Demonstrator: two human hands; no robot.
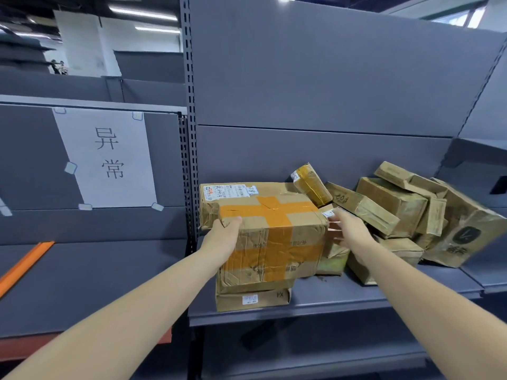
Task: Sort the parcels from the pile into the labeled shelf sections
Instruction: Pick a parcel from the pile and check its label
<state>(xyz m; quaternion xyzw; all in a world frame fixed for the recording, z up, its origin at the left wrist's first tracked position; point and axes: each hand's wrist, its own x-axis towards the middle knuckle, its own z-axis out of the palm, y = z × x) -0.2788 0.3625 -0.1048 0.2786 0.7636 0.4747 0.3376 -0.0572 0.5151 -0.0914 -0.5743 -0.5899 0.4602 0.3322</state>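
The big box (267, 231), crossed with orange tape, sits at the left end of the grey shelf (329, 303), on top of a flatter box (253, 298), against the upright post (192, 149). It is being taken from both sides.

The left hand (223, 235) is laid on the front-left top corner, thumb over the top edge, fingers wrapped down the left face (mostly hidden). The right hand (347, 229) is at the right face, fingers straight and slightly spread; whether they are pressed on the cardboard or just short of it cannot be told, as that hand is blurred.

Judgement on the lift:
- The right palm should be set flat and low on the right face before any weight is taken.
- The box should be drawn straight toward the body, not tilted, so the flatter box under it is not dragged off.
- The cardboard is creased and dented; a squeeze on the walls is likely to buckle it, so support under the bottom edge is preferred.
- The shipping label (229, 192) on the top rear-left should be read before a section is chosen.

The pile of smaller boxes (389, 209) is heaped just beside it to the right, several tilted and leaning on each other (could slump once the neighbour is removed).

On the left, a lower shelf section bears a taped paper sign (107, 157) with two printed characters; an orange strip (24, 266) lies on its deck. Ceiling strip lights (142, 13) and more grey racking are seen behind.
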